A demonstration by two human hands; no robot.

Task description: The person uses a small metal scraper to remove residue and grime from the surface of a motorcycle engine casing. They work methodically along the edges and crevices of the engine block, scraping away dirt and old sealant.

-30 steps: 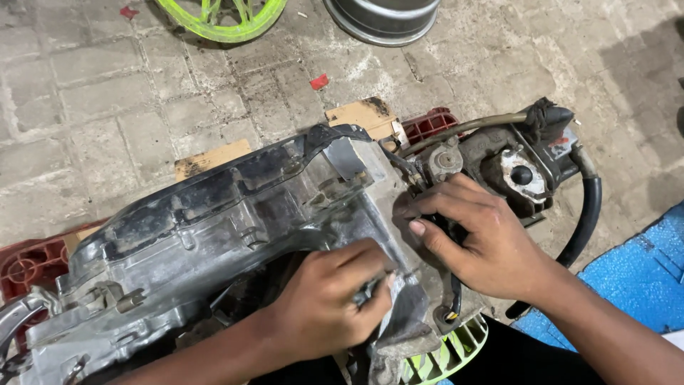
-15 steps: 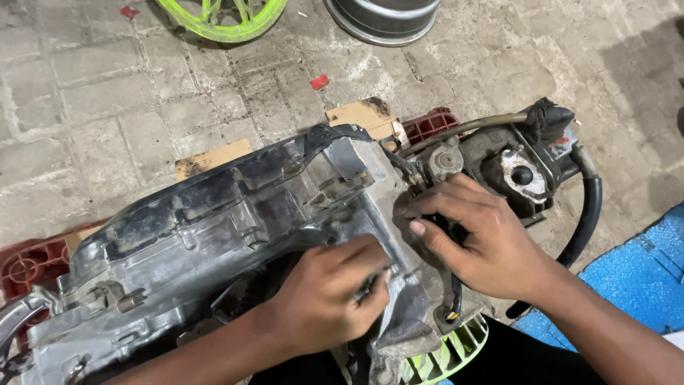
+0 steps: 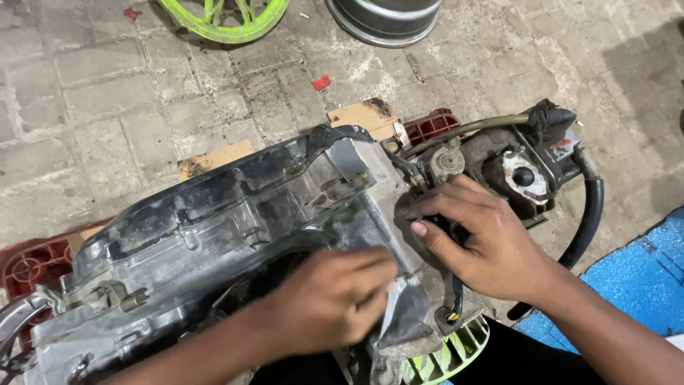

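Note:
A large grimy grey engine casing [image 3: 214, 221] lies on its side on a paved floor. My left hand [image 3: 328, 299] is on its lower right face, blurred, fingers closed on a small grey-white piece [image 3: 395, 303], either rag or paper. My right hand [image 3: 491, 242] rests on the casing just right of that, fingers spread and pressed against the metal beside a black cable. Beyond its knuckles sits the engine's dark end block with a round metal fitting [image 3: 524, 175], and a thick black hose [image 3: 588, 214] curves down from it.
A bright green fan [image 3: 449, 353] shows under the casing's near edge. Red plastic supports [image 3: 28, 264] and cardboard pieces [image 3: 363, 114] lie beneath the engine. A green wheel rim [image 3: 221, 14] and a metal drum [image 3: 388, 18] lie at the far edge. A blue mat [image 3: 627, 285] is at the right.
My left hand has slid a little down and right across the casing with the grey piece and is now motion-blurred. The right hand and the engine have stayed put.

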